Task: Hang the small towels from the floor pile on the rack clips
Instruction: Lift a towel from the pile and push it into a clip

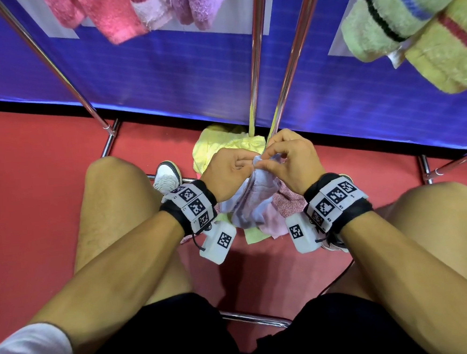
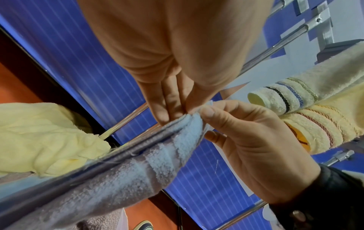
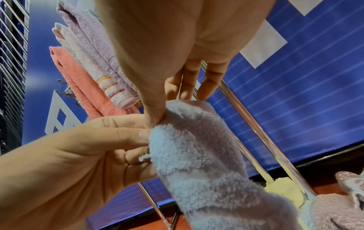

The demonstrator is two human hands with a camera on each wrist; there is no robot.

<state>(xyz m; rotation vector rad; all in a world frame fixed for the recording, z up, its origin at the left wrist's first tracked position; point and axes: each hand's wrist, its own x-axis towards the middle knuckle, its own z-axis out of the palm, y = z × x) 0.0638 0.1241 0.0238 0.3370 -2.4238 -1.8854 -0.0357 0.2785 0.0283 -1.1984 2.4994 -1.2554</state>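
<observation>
Two hands meet at one corner of a pale blue towel (image 1: 252, 200), held up betw. our knees above the floor pile (image 1: 224, 146). Our left hand (image 1: 228, 174) pinches the edge w/ thumb and forefinger, other fingers curled in under the palm, wrist band facing up. Our right hand (image 1: 291, 161) pinches the same corner from the opp. side, thumb and forefinger tips touching the left's; its remaining fingers arch up loosely. Both forearms angle inward from the lower corners, wrists close together, knuckles up.

In the right wrist view the left hand (image 3: 82, 155) has its thumb flat on the terry, fingers tucked behind the fold. In the left wrist view the right hand (image 2: 246, 140) curls round the corner, thumb nail facing us.

The towel hangs down from the pinch onto the pile: yellow, pink and speckled cloths on the red floor (image 1: 30, 165), at the foot of the chrome rack (image 1: 257, 63). Pink and lilac towels (image 1: 135, 8) hang upper left, striped green and yellow ones (image 1: 410, 28) upper right.
</observation>
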